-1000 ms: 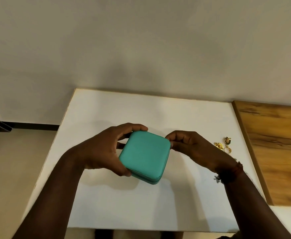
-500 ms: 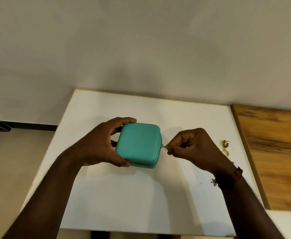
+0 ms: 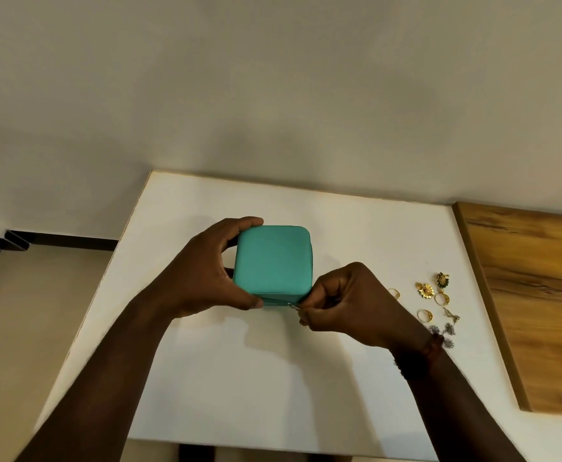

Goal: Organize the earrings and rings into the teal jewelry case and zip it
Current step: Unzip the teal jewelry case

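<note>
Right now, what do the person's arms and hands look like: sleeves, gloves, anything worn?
No sleeves show on either forearm, and neither the left hand nor the right hand is gloved. The right wrist wears a dark reddish-brown thread bracelet; the left wrist wears nothing.

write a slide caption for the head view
Left hand holds teal jewelry case, right hand pinches its zipper pull; earrings and rings lie alongside.

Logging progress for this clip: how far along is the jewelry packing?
Nothing looks done: the earrings and rings lie on the white table. In hand: left hand grips the teal case, right hand pinches its zipper pull. Left: packing, zipping.
</note>
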